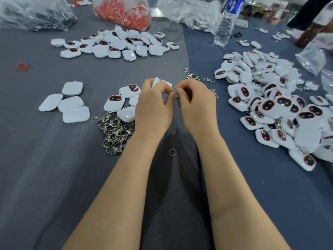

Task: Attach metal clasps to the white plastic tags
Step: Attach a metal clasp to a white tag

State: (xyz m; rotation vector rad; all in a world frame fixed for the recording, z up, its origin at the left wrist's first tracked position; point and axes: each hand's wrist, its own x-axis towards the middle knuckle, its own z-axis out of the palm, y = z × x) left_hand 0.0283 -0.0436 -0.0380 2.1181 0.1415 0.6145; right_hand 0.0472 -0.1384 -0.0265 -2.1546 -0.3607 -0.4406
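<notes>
My left hand (153, 107) grips a white plastic tag (158, 82) above the grey cloth, and its fingers hide most of the tag. My right hand (196, 105) pinches a metal clasp (177, 100) that hangs down between the two hands, right at the tag's edge. A heap of loose metal clasps (115, 132) lies just left of my left wrist. White tags (115, 103) with dark oval faces lie beside that heap. A few more clasps (198, 76) lie just beyond my right hand.
A big pile of tags with clasps (273, 109) fills the right side. Another group of tags (117, 44) lies at the back. A loose metal ring (172, 152) sits between my forearms. Plastic bags (124, 11) and a water bottle (225, 24) stand at the far edge.
</notes>
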